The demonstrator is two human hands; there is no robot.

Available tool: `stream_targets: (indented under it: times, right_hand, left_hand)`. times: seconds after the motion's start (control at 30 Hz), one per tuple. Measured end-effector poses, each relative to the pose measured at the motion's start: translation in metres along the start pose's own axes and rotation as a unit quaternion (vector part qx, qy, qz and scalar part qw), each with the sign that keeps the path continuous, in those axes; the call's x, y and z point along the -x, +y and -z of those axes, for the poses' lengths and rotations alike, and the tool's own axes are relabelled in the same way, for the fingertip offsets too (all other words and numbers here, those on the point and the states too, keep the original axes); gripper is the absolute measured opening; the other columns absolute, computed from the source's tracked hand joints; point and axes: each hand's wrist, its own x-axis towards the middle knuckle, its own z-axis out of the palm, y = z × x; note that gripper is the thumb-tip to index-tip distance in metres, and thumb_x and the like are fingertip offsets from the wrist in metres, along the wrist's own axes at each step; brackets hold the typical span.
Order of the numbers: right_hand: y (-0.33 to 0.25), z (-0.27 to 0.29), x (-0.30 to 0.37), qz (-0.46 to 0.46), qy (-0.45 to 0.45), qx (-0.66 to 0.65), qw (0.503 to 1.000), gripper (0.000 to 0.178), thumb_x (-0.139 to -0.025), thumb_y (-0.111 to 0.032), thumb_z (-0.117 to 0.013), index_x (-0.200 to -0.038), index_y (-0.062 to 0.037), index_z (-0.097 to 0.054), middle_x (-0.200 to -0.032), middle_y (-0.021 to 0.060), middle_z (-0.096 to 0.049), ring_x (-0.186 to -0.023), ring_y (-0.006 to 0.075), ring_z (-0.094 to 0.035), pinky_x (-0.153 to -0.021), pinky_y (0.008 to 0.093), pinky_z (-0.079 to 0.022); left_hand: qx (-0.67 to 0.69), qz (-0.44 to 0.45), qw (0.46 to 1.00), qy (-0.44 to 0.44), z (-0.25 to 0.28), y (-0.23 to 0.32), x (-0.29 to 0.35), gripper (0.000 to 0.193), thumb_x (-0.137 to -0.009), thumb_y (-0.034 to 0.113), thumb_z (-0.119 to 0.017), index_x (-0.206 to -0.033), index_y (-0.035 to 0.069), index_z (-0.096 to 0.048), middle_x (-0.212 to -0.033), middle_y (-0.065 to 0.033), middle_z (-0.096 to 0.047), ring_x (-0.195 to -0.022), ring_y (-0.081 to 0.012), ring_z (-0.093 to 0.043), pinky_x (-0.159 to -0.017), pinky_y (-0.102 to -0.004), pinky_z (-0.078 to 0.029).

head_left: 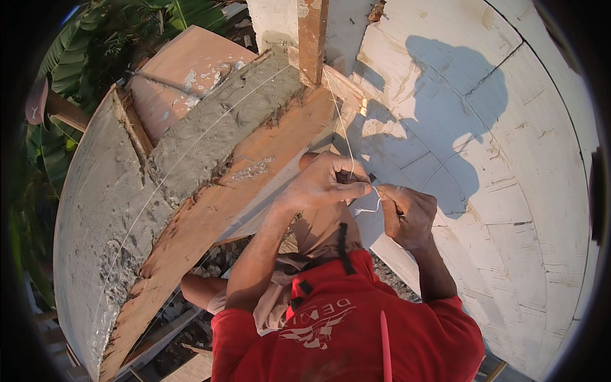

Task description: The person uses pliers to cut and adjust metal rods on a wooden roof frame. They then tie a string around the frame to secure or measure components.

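A thin white string (344, 130) runs from the foot of the wooden post (312, 41) down to my left hand (328, 180), whose thumb and fingers pinch it. My right hand (409, 213) also has its fingers closed on the string, just beside the left fingertips. Between the two hands the string bends into a short loop, and a frayed loose end hangs below. A small dark piece shows by the left fingertips; I cannot make out what it is. Both hands are in front of my body, above my knees.
A second taut line (159, 184) crosses the rough wet-looking concrete (210, 137) at the left, edged by a wooden board (261, 162). A pale block wall (509, 254) rises at the right, with my shadow on it. Banana leaves (67, 70) grow at the far left.
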Motion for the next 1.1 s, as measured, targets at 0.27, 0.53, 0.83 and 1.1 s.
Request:
stream_targets:
  times: [0.27,0.53,0.83,1.1]
  right_hand:
    - [0.004,0.015,0.014,-0.347,-0.115,-0.199,0.909,0.008,-0.09,-0.003,-0.069,-0.097,0.0009,-0.071,-0.062,0.0001,-0.059,-0.046,0.0078,-0.046,-0.047,0.0255,-0.034]
    - [0.001,0.024,0.012,-0.526,-0.069,-0.388,0.754,0.01,-0.093,-0.008,-0.069,-0.093,0.0018,-0.072,-0.062,-0.0034,-0.055,-0.051,0.0024,-0.038,-0.05,0.024,-0.026]
    - [-0.021,0.027,-0.006,-0.178,-0.146,0.014,0.973,0.008,-0.089,-0.006,-0.077,-0.093,-0.0016,-0.072,-0.065,0.0066,-0.069,-0.054,0.0052,-0.054,-0.051,0.0242,-0.041]
    - [-0.003,0.046,0.046,-0.335,-0.155,-0.117,0.922,0.012,-0.095,-0.011,-0.066,-0.092,0.0008,-0.066,-0.072,0.0082,-0.065,-0.057,0.015,-0.054,-0.053,0.0321,-0.044]
  left_hand:
    - [-0.047,-0.061,0.997,0.009,-0.003,-0.014,-0.006,0.008,-0.086,0.003,-0.078,-0.087,0.003,-0.07,-0.066,0.0083,-0.044,-0.061,-0.0036,-0.036,-0.055,-0.0255,-0.03]
    - [-0.055,-0.017,0.998,0.012,-0.005,-0.004,-0.008,0.011,-0.082,0.004,-0.081,-0.088,0.003,-0.072,-0.062,0.009,-0.039,-0.059,-0.0035,-0.035,-0.053,-0.0265,-0.029]
    - [-0.142,-0.013,0.99,-0.004,0.004,0.026,-0.011,0.013,-0.073,0.004,-0.08,-0.085,0.005,-0.078,-0.061,0.0074,-0.051,-0.056,-0.0039,-0.04,-0.051,-0.0253,-0.032]
    - [-0.141,-0.062,0.988,-0.01,-0.006,0.011,-0.011,0.013,-0.068,0.008,-0.082,-0.08,0.004,-0.077,-0.065,0.0016,-0.062,-0.059,-0.0077,-0.051,-0.053,-0.0285,-0.039]
